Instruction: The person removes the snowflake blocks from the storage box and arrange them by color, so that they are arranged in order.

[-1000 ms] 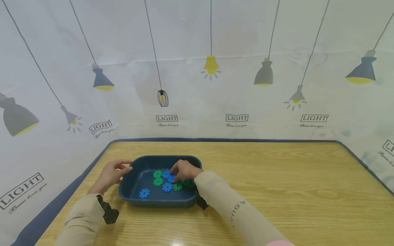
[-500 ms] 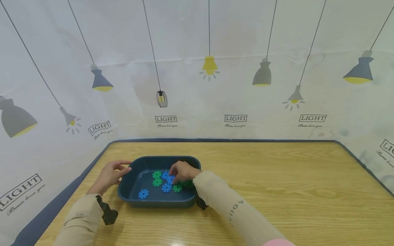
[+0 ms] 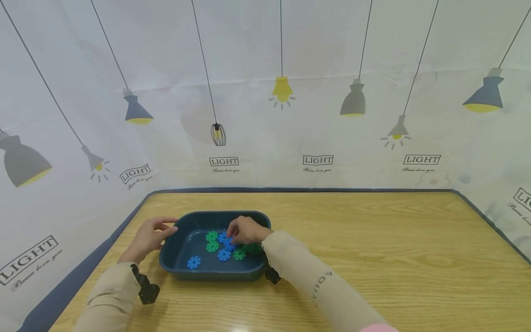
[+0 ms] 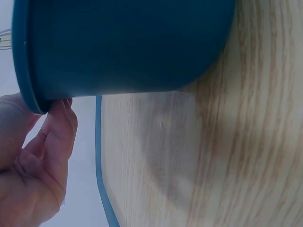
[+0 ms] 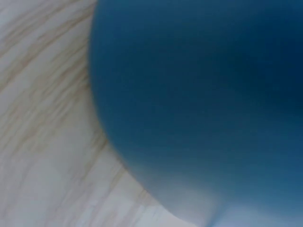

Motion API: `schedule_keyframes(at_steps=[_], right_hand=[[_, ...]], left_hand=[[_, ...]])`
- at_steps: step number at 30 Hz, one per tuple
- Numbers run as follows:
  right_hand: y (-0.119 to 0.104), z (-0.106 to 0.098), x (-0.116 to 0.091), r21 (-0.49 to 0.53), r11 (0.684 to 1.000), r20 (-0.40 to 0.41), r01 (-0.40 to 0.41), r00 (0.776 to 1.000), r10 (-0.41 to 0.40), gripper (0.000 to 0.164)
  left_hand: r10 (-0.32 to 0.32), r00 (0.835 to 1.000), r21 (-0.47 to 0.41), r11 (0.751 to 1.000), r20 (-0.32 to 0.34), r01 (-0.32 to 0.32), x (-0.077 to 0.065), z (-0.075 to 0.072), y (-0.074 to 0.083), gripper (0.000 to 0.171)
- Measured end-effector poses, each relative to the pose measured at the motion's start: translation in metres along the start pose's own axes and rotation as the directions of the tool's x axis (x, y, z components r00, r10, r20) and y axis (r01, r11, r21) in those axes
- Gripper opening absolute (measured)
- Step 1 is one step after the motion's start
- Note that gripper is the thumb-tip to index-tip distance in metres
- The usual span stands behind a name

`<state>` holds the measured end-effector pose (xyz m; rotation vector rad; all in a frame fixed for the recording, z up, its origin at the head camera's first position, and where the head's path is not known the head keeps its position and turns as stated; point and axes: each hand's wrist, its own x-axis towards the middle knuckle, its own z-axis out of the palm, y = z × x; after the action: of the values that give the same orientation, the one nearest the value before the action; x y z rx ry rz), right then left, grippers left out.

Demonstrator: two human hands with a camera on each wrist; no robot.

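Observation:
A dark blue plastic basin (image 3: 215,275) stands on the table with several notched interlocking discs lying inside. In the head view my left hand (image 3: 147,235) holds its left rim, thumb over the edge; the left wrist view shows the fingers (image 4: 60,125) behind the basin's lip. My right hand (image 3: 247,230) reaches in over the right side, thumb and fingertips pinching a blue interlocking disc (image 3: 229,245) they partly cover. Around it lie green discs (image 3: 212,247) and another blue disc (image 3: 224,254). A lone blue disc (image 3: 193,262) lies near the front left. The right wrist view shows only the basin's outer wall (image 5: 189,104).
The wood-grain table (image 3: 373,258) stretches to the right of the basin. At its back and sides rises a pale cloth (image 3: 257,129) printed with hanging lamps. More green discs (image 3: 254,249) sit partly hidden under my right wrist.
My right fingertips have risen slightly at the blue disc between them. My left hand, the basin and the other discs stay as they were; the head view has shifted a little.

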<state>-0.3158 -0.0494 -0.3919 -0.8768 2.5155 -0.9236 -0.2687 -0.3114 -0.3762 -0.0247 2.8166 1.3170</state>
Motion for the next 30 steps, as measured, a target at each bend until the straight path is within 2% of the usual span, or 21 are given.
schedule_keyframes(at_steps=[6,12,18,26,30], right_hand=[[-0.003,-0.007,-0.007,0.106,0.994,0.009,0.038,0.999,-0.040,0.010],[-0.002,-0.017,-0.018,0.231,0.971,0.021,0.055,0.998,-0.061,0.015],[0.002,-0.032,-0.031,0.297,0.949,-0.004,0.109,0.994,-0.113,0.015],[0.022,-0.054,-0.063,0.363,0.924,-0.050,0.124,0.992,-0.114,0.016],[0.034,-0.058,-0.080,0.446,0.885,-0.095,0.138,0.990,-0.106,0.019]], left_hand=[[-0.006,1.000,-0.003,1.000,-0.008,0.006,-0.001,0.001,0.000,0.039],[-0.007,1.000,0.002,1.000,-0.012,0.008,-0.002,0.000,-0.001,0.039],[-0.001,1.000,-0.007,1.000,-0.016,0.001,-0.002,0.000,-0.003,0.039],[0.015,1.000,-0.025,1.000,-0.027,-0.016,0.000,0.001,-0.004,0.040],[0.017,1.000,-0.041,0.999,-0.019,-0.018,-0.001,0.001,-0.003,0.040]])
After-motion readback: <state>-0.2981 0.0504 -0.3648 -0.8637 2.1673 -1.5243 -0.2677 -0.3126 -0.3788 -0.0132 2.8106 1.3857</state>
